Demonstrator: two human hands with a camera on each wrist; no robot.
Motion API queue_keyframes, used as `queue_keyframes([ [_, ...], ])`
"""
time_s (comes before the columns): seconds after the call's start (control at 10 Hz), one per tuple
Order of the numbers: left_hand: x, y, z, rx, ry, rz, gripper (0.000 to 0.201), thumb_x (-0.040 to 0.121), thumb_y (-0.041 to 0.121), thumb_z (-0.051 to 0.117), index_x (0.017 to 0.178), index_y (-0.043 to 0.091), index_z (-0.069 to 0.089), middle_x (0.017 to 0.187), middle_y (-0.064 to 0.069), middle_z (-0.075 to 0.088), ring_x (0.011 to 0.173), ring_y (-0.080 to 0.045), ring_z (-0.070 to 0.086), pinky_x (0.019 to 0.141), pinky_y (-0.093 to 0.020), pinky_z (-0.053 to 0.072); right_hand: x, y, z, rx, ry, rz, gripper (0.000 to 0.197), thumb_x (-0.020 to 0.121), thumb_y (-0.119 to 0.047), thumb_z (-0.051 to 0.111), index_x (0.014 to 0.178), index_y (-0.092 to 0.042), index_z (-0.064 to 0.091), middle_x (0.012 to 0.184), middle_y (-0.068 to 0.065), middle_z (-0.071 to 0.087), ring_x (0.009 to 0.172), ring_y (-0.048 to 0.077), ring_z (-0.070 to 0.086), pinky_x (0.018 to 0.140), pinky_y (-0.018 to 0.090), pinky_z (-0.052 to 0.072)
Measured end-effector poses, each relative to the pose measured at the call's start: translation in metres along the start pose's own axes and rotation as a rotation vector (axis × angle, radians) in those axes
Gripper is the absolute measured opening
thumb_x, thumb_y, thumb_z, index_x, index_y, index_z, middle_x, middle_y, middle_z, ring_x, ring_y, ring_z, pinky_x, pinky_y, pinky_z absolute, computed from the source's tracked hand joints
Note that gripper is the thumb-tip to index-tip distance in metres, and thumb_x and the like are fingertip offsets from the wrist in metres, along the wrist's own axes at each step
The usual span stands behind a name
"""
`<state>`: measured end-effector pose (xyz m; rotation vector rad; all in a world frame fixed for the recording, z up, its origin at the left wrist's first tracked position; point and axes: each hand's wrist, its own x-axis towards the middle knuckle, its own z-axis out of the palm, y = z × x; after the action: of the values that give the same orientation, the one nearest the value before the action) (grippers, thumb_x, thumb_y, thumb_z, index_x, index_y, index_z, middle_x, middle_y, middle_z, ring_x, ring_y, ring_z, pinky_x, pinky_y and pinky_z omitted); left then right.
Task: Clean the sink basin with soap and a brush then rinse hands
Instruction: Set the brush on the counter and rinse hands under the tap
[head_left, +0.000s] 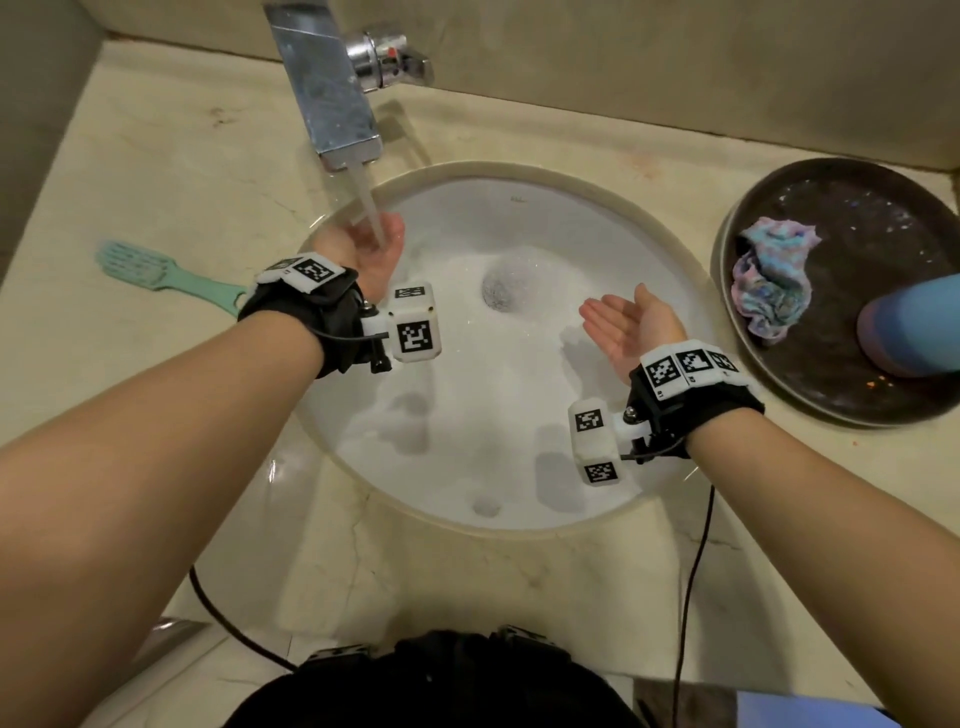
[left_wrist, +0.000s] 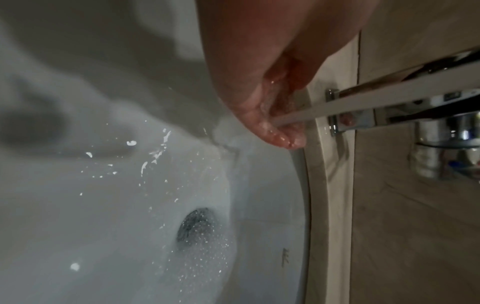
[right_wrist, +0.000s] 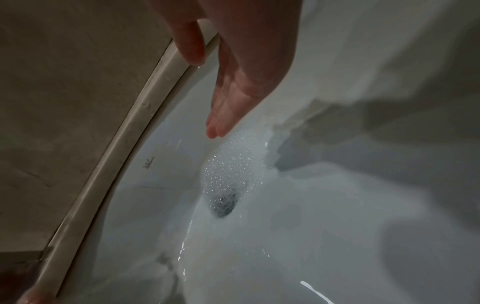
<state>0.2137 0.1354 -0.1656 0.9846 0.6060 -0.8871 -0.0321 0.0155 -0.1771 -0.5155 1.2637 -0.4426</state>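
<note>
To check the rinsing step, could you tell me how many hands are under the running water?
1: the left hand is cupped under the faucet stream; the right hand is open over the basin, clear of it.

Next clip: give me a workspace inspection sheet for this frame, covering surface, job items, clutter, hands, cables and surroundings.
Surface: beige stone counter, stained near the tap.
Job's things: sink holds foam around the drain; green brush lies on the counter, left; tap is running.
Clutter: dark tray at right with a crumpled cloth and a blue bottle.
Hands: left hand cupped under the stream; right hand open, palm up, out of the stream.
Cables: black cable hangs from the right wrist; another at lower left.
Surroundings: beige wall behind.
</note>
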Motion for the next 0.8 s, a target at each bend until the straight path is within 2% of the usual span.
queue_keyframes([
  [0.1, -0.004, -0.003, -0.001, 0.086, -0.036, -0.018, 0.031, 0.096, 0.017, 0.047, 0.068, 0.005, 0.057, 0.049, -0.005, 0.059, 0.042, -0.015, 0.057, 0.048, -0.021, 0.049, -0.002, 0.002, 0.005, 0.01, -0.011, 0.003, 0.047, 0.102, -0.032, 0.034, 0.127, 0.005, 0.047, 0.126, 0.02, 0.057, 0.102, 0.026, 0.061, 0.095, 0.033, 0.049],
  [0.2, -0.005, -0.016, 0.003, 0.259, -0.049, -0.015, 0.03, 0.099, 0.012, 0.033, 0.073, 0.01, 0.048, 0.041, 0.005, 0.056, 0.041, -0.005, 0.054, 0.051, -0.014, 0.046, -0.004, 0.002, 0.004, 0.019, -0.006, -0.002, 0.047, 0.102, -0.032, 0.034, 0.127, 0.006, 0.047, 0.125, 0.02, 0.058, 0.102, 0.026, 0.061, 0.094, 0.032, 0.049],
  [0.3, -0.002, -0.038, 0.013, 0.45, -0.095, 0.001, 0.028, 0.098, 0.008, 0.038, 0.118, -0.003, 0.053, 0.078, 0.005, 0.073, 0.067, -0.005, 0.061, 0.084, -0.016, 0.047, -0.004, -0.004, -0.003, 0.042, 0.002, -0.008, 0.047, 0.102, -0.032, 0.035, 0.127, 0.006, 0.047, 0.122, 0.02, 0.059, 0.098, 0.025, 0.063, 0.09, 0.031, 0.051],
  [0.4, -0.007, -0.066, 0.045, 0.328, -0.135, -0.112, 0.04, 0.1, 0.005, 0.029, 0.138, -0.007, 0.037, 0.138, -0.015, 0.048, 0.122, -0.023, 0.053, 0.098, -0.026, 0.043, -0.004, -0.011, -0.01, 0.056, 0.016, -0.004, 0.048, 0.102, -0.031, 0.034, 0.128, 0.007, 0.046, 0.125, 0.021, 0.057, 0.099, 0.026, 0.062, 0.087, 0.03, 0.05],
  [0.5, -0.013, -0.089, 0.073, 0.391, -0.213, -0.23, 0.043, 0.103, 0.017, 0.025, 0.137, -0.004, 0.039, 0.137, -0.018, 0.049, 0.126, -0.028, 0.049, 0.094, -0.031, 0.047, -0.005, -0.018, -0.017, 0.046, 0.021, -0.014, 0.049, 0.103, -0.031, 0.032, 0.13, 0.008, 0.044, 0.13, 0.022, 0.054, 0.116, 0.029, 0.057, 0.092, 0.031, 0.049],
  [0.6, -0.017, -0.106, 0.088, 0.532, -0.275, -0.256, 0.048, 0.104, 0.025, 0.019, 0.138, -0.004, 0.035, 0.12, -0.018, 0.056, 0.112, -0.027, 0.056, 0.084, -0.03, 0.05, -0.004, -0.025, -0.022, 0.049, 0.032, -0.021, 0.05, 0.103, -0.031, 0.028, 0.132, 0.007, 0.042, 0.133, 0.022, 0.051, 0.121, 0.029, 0.053, 0.1, 0.032, 0.044],
  [0.7, -0.013, -0.108, 0.084, 0.585, -0.266, -0.229, 0.048, 0.104, 0.025, 0.02, 0.14, -0.004, 0.034, 0.139, -0.02, 0.045, 0.128, -0.029, 0.046, 0.102, -0.033, 0.039, -0.002, -0.028, -0.026, 0.049, 0.026, -0.017, 0.051, 0.103, -0.032, 0.027, 0.133, 0.007, 0.041, 0.134, 0.021, 0.051, 0.122, 0.029, 0.053, 0.099, 0.032, 0.045],
  [0.8, 0.001, -0.091, 0.067, 0.555, -0.191, -0.184, 0.047, 0.104, 0.025, 0.021, 0.14, -0.003, 0.034, 0.141, -0.018, 0.043, 0.129, -0.028, 0.044, 0.104, -0.033, 0.038, -0.002, -0.027, -0.026, 0.046, 0.02, -0.017, 0.051, 0.103, -0.032, 0.027, 0.133, 0.007, 0.041, 0.134, 0.021, 0.051, 0.121, 0.029, 0.053, 0.1, 0.032, 0.044],
])
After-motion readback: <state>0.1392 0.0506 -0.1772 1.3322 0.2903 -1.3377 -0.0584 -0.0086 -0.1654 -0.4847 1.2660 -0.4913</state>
